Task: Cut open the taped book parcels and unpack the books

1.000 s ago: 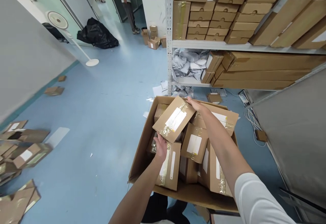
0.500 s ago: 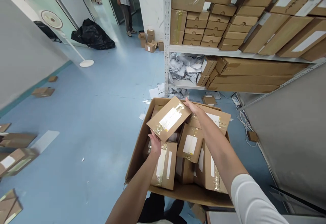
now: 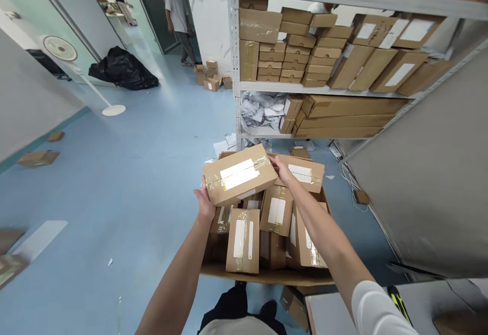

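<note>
Between my two hands is a taped cardboard box [image 3: 213, 185] with a white label, held over a big open carton [image 3: 267, 277]. My left hand [image 3: 206, 200] grips its left end, and my right hand [image 3: 281, 169] grips its right end. Inside the carton lie several more taped boxes with white labels. One labelled box [image 3: 243, 261] stands at the front left, another box [image 3: 267, 213] sits near the middle, and a third box [image 3: 317, 185] lies at the back right, close to my right hand. The held box hides the carton's back left part.
Behind the carton stands a metal shelf [image 3: 233, 70] stacked with cardboard boxes. A fan [image 3: 113, 110] and a black bag [image 3: 124, 68] are at the far left. Several boxes [image 3: 38, 158] lie along the left wall. A person [image 3: 177, 14] is by the doorway. A table [image 3: 343, 307] stands at the lower right.
The held box has moved left and turned to lie more level, with both hands following it. My view has shifted, showing more of the shelf. The person by the doorway has changed stance.
</note>
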`<action>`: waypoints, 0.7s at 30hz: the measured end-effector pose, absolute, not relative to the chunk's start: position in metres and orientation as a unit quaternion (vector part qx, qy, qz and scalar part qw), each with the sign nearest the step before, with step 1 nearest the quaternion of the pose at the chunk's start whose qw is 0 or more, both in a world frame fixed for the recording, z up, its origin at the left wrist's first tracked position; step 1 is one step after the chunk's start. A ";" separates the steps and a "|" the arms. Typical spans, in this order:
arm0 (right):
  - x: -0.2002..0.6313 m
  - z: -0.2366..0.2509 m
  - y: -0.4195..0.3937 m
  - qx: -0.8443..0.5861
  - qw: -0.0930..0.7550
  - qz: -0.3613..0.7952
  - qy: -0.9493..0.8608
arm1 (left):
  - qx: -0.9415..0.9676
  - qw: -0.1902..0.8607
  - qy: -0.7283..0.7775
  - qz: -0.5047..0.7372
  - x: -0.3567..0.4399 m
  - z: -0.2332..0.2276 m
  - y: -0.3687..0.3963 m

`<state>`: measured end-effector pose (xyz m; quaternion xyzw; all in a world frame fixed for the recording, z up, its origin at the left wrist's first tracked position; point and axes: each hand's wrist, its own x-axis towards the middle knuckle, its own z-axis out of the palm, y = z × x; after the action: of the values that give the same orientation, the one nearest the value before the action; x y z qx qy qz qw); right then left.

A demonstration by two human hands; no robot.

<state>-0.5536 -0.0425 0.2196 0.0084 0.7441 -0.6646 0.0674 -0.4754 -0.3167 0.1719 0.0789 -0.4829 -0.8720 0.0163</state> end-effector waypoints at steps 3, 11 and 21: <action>-0.510 0.208 -0.055 0.054 -0.038 -0.643 0.763 | 0.026 0.013 -0.465 -0.885 -0.471 0.184 -0.331; -0.386 0.183 -0.047 0.096 -0.126 -0.705 0.692 | -0.037 -0.129 -0.513 -0.848 -0.469 0.199 -0.320; -0.243 0.187 -0.002 0.207 -0.335 -0.615 0.683 | -0.176 -0.321 -0.493 -0.789 -0.455 0.216 -0.191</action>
<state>-0.2434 -0.0017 0.1868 0.2068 0.6830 -0.6152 -0.3351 -0.4548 -0.1912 0.2161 -0.1763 -0.4928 -0.7893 -0.3211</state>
